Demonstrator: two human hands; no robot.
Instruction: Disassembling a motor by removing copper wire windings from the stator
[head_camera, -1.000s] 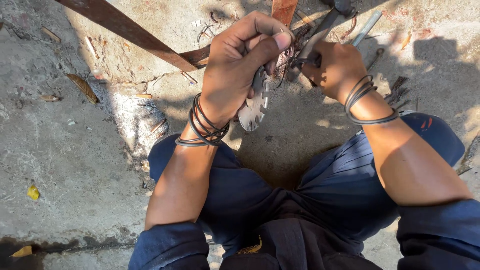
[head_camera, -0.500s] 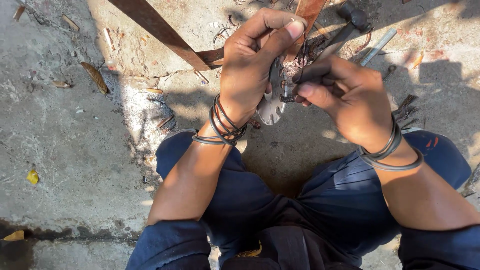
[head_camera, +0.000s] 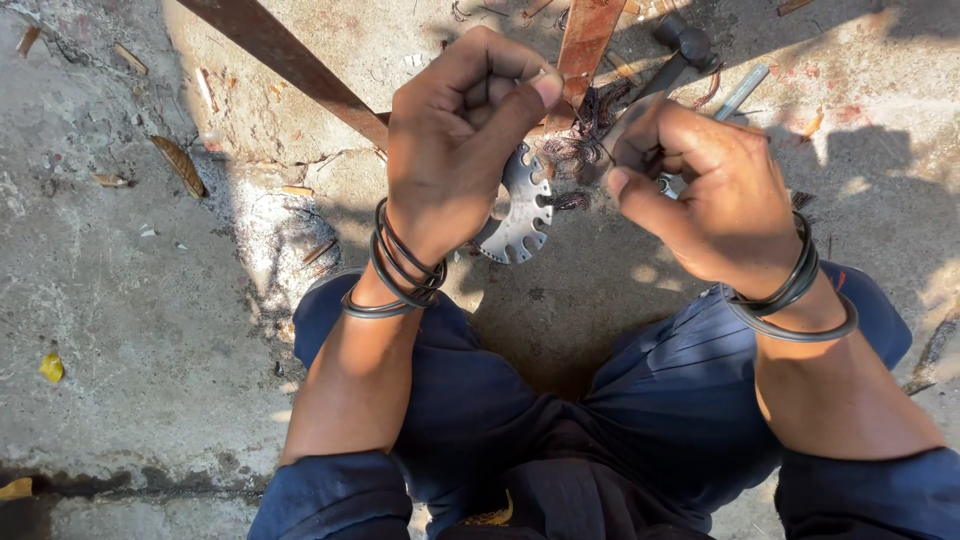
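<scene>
Gripping a notched metal disc (head_camera: 520, 215) in a clenched left hand (head_camera: 455, 140), the person pinches dark wire strands (head_camera: 580, 150) at its far-right edge with the right hand (head_camera: 715, 195); strands remain tangled (stripping judged partly done), a hammer (head_camera: 680, 50) lying far right on the concrete

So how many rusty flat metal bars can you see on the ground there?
2. One long rusty bar runs diagonally from top left toward the left hand; a shorter one stands beyond its fingers. Others may be hidden behind the hands.

slotted metal disc (head_camera: 520, 212) between hands, hammer (head_camera: 680, 55) beyond
</scene>
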